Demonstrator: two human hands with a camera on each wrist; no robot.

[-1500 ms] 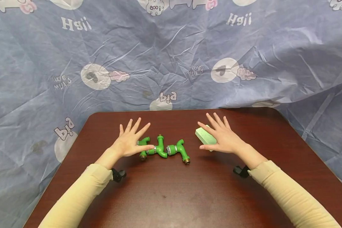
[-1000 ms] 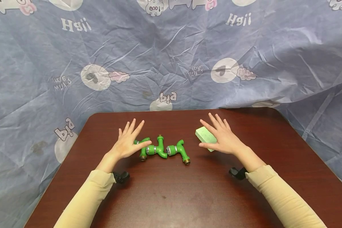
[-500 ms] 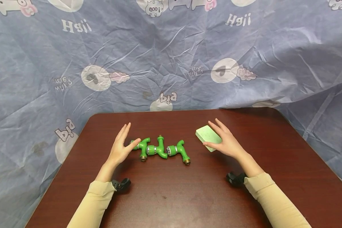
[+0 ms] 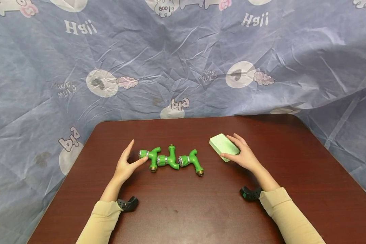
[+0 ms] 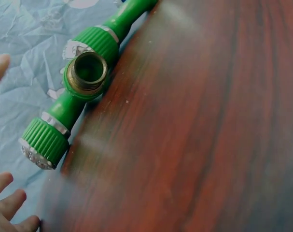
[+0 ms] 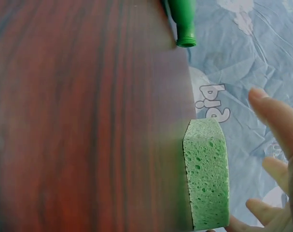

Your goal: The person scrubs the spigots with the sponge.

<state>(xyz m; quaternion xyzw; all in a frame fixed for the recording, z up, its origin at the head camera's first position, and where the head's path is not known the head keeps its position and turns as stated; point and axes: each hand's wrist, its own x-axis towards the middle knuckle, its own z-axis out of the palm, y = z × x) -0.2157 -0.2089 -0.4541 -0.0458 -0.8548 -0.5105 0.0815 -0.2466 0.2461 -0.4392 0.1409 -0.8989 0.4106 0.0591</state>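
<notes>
Head view showed nothing lifted: the left hand point(image 4: 124, 166) lay open beside the taps point(image 4: 170, 160); the right hand point(image 4: 243, 155), relaxed, touched the sponge point(image 4: 222, 143).

A dark reddish-brown wooden table point(image 4: 189, 206) with rounded far corners fills the lower half of the head view, its grain running in long streaks. Behind and around it, across the whole upper part of the frame, hangs a crumpled blue-grey cloth point(image 4: 177, 57). The cloth is printed with white circles, small pink clouds and white lettering, including the word "big" point(image 4: 180, 103) just above the table's far edge at centre.
</notes>
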